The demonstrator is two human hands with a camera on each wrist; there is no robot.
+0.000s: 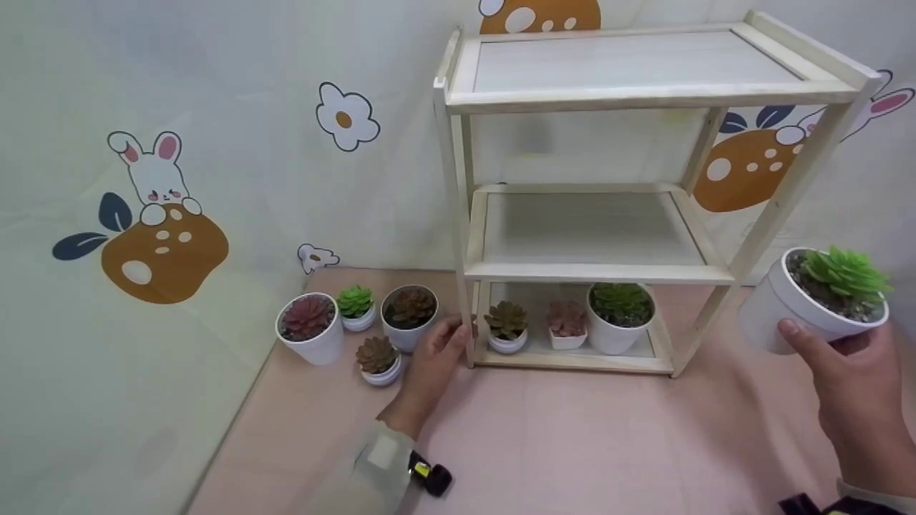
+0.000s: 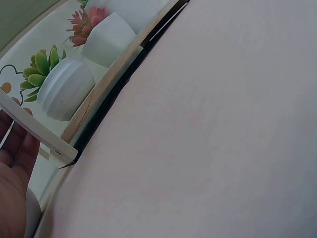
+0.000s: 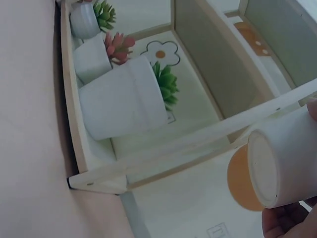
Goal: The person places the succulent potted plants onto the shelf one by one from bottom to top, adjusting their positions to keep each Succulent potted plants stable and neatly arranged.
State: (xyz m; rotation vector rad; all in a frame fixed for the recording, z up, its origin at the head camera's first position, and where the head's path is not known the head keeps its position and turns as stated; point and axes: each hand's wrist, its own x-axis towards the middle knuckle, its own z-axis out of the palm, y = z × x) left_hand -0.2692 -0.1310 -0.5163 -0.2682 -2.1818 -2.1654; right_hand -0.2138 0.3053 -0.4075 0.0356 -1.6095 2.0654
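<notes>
My right hand (image 1: 859,379) holds a large white pot with a bright green succulent (image 1: 809,300) in the air to the right of the shelf. Its thumb lies across the front of the pot; the right wrist view shows the pot's round base (image 3: 262,168). At the lower left, my left hand (image 1: 433,365) grips the front left leg of the wooden shelf (image 1: 597,273), fingers reaching behind it. On the bottom tier stand a small brown-green succulent (image 1: 507,325), a pink succulent in a square pot (image 1: 567,325) and a large green potted succulent (image 1: 621,322).
Left of the shelf, on the pink tabletop (image 1: 572,443), stand a dark red succulent (image 1: 311,332), a small green one (image 1: 356,307), a large brown one (image 1: 409,318) and a small brown one (image 1: 379,361). A patterned cloth backdrop (image 1: 236,179) rises behind.
</notes>
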